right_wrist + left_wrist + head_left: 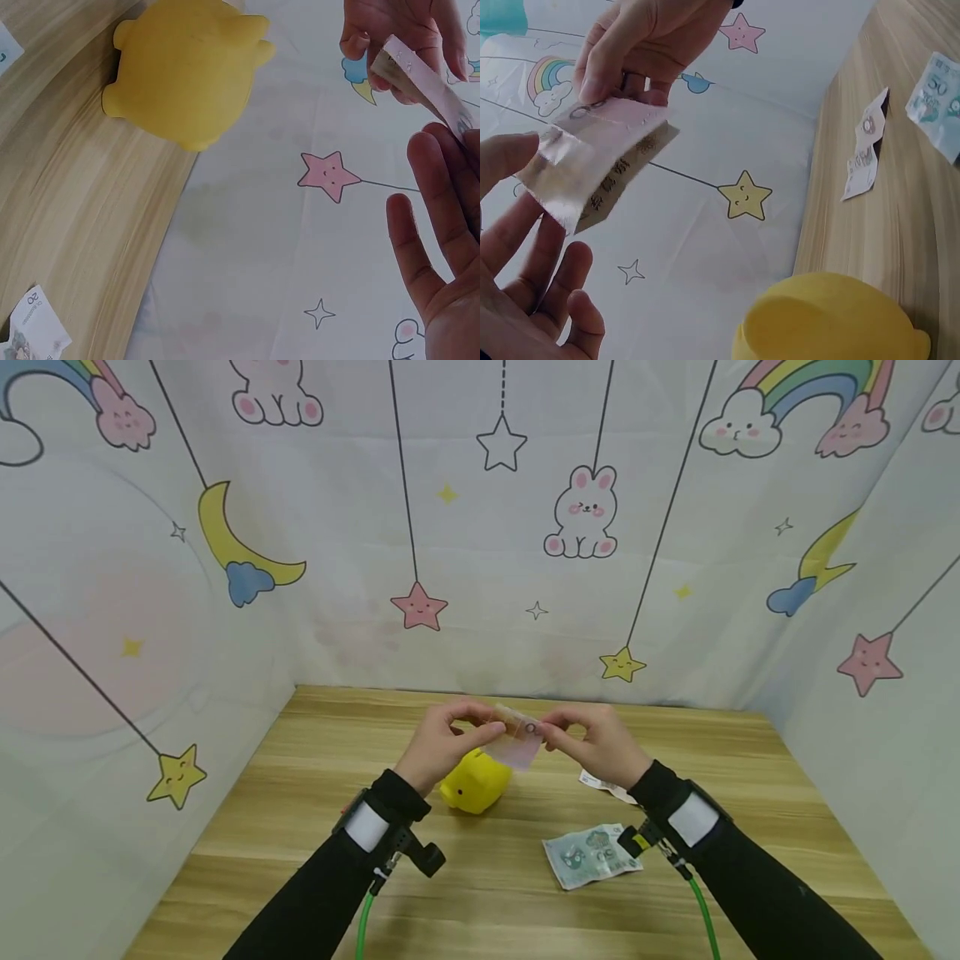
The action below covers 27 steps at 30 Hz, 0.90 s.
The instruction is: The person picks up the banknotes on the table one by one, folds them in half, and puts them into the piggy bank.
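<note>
A folded pinkish banknote [516,745] is held up between both hands above the table. My left hand [450,739] pinches its left end between thumb and fingers. At the other end, my right hand [600,743] pinches the note by its edge. In the left wrist view the banknote [604,154] is bent over, with printing on its underside. Just below and behind the left hand sits a rounded yellow piggy bank [476,783], touched by neither hand. The right wrist view shows its yellow body [184,82] large, but no slot.
A green banknote [585,857] marked 50 lies flat on the wooden table [465,910], front right of the piggy bank. Another creased note [864,146] lies farther back, partly hidden by the right wrist in the head view. Printed cloth walls [495,643] border the table.
</note>
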Each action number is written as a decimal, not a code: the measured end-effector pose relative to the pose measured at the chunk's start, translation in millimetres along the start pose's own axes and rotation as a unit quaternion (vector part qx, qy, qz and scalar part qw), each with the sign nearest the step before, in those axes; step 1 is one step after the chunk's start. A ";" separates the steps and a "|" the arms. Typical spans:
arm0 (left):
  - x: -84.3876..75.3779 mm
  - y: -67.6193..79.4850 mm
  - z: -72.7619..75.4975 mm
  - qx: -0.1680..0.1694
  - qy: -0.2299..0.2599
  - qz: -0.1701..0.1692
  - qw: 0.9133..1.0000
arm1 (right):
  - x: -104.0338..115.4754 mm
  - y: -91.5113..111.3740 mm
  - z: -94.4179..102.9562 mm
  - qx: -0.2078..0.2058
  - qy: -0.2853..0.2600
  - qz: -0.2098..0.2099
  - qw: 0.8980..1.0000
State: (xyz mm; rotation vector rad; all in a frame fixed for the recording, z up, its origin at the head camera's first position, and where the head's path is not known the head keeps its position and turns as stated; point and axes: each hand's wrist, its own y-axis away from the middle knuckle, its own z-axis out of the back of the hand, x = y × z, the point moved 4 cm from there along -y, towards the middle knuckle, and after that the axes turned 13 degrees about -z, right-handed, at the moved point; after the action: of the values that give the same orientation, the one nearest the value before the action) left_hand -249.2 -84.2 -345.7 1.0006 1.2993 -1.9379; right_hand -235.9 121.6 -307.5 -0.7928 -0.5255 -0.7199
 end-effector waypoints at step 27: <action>7.4 11.5 6.3 0.033 -0.049 -0.002 0.998 | -34.3 -0.2 1.6 -0.012 0.018 0.009 1.000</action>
State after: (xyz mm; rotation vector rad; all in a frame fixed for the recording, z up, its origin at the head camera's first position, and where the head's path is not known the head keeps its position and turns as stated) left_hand -245.6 -94.6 -356.0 0.9216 1.1914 -2.0180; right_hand -258.5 135.7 -329.2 -0.8042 -0.4768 -0.7228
